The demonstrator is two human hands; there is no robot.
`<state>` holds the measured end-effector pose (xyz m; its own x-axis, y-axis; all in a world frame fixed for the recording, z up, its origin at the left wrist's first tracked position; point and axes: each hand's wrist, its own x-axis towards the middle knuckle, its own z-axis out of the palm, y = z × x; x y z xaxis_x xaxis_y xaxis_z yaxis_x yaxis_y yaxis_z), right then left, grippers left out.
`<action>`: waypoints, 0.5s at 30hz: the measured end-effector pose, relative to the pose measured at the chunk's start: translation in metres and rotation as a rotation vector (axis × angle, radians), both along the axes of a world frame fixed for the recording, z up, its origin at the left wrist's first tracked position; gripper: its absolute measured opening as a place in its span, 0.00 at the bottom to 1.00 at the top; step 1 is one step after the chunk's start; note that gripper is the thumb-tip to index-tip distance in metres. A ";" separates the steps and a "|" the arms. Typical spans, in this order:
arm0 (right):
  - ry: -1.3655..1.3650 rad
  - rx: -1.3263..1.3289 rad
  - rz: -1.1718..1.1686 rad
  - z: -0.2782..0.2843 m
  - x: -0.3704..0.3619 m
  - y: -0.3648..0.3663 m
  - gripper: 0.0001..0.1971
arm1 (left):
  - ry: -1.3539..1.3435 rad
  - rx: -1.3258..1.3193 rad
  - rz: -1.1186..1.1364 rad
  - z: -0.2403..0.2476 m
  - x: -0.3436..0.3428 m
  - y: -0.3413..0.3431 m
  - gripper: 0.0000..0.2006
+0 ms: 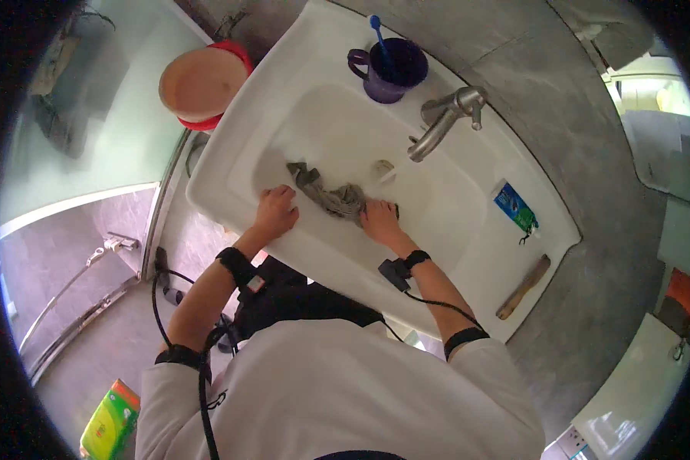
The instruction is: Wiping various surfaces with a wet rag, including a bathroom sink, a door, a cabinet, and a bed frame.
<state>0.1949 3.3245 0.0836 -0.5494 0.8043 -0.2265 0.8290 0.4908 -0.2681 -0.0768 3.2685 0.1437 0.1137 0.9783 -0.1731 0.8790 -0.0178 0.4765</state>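
Note:
A crumpled, grey-green piece of cloth lies stretched out crosswise in the white sink; I cannot tell what kind of cloth it is. My right hand is closed over its right end, with the fingers bent round it and partly hidden. Just left of the cloth, my left hand is at the near left side of the basin, apart from the cloth. Its fingers are loosely bent and slightly spread, with nothing seen in them.
A metal faucet reaches over the basin from the back. Beside it stands a purple mug with a blue toothbrush. A toothpaste tube and a wooden-handled brush lie along the right rim. Stacked basins stand at the far left.

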 end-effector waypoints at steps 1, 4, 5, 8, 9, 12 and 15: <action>-0.027 -0.183 0.025 -0.001 0.006 0.003 0.14 | 0.052 -0.081 0.063 0.003 0.006 0.003 0.13; -0.106 -0.171 -0.215 -0.019 0.028 0.029 0.14 | -0.312 -0.225 0.122 -0.017 0.025 0.019 0.20; -0.106 -0.160 -0.229 -0.019 0.038 0.044 0.14 | -0.313 -0.216 0.106 -0.021 0.034 0.027 0.20; 0.437 -0.615 -0.773 0.003 0.037 0.063 0.20 | -0.309 -0.145 -0.041 -0.018 0.063 0.051 0.24; 0.716 -0.692 -0.781 0.021 0.023 0.061 0.19 | -0.348 -0.172 -0.140 -0.015 0.064 0.064 0.20; 1.167 -0.714 -0.781 0.044 0.033 0.053 0.18 | -0.778 -0.403 0.126 0.011 0.125 0.095 0.15; 1.141 -0.591 -0.600 0.087 0.024 0.051 0.17 | -1.043 -0.400 0.180 0.010 0.122 0.101 0.18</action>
<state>0.2191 3.3753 0.1704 -0.2708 0.9219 -0.2770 0.0604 -0.2710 -0.9607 0.0448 3.3699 0.1532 0.2487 0.8906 -0.3807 0.0234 0.3874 0.9216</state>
